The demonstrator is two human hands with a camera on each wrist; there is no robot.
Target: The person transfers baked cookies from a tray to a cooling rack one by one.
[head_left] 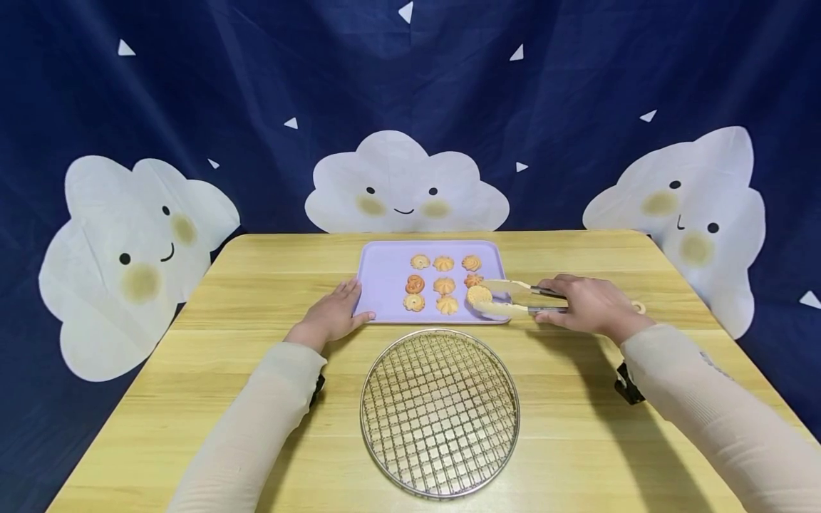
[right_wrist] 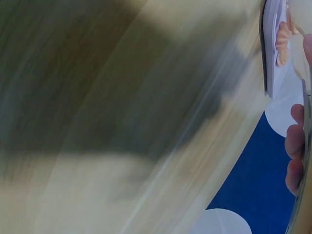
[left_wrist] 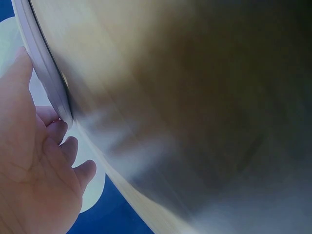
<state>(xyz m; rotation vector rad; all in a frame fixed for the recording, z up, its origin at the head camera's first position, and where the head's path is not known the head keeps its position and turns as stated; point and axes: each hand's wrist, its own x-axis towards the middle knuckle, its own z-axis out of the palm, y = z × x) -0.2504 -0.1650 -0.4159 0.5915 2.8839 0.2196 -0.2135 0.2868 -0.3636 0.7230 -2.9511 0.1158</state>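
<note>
A lilac tray [head_left: 385, 281] lies on the table and carries several cookies in rows on its middle and right part. My left hand [head_left: 330, 312] rests against the tray's left side, thumb at the front corner; the left wrist view shows this hand [left_wrist: 36, 151] touching the tray's edge [left_wrist: 48, 68]. My right hand [head_left: 590, 303] grips cream-tipped tongs [head_left: 507, 309] with metal arms. Their spread tips reach over the tray's right edge, around a round pale cookie [head_left: 477, 294]; whether they touch it I cannot tell. The right wrist view shows only some fingers [right_wrist: 294, 141] on the tongs.
A round wire cooling rack [head_left: 440, 413] sits on the wooden table [head_left: 276, 256], just in front of the tray. Behind the table hangs a dark blue cloth [head_left: 410, 85] with white clouds and triangles.
</note>
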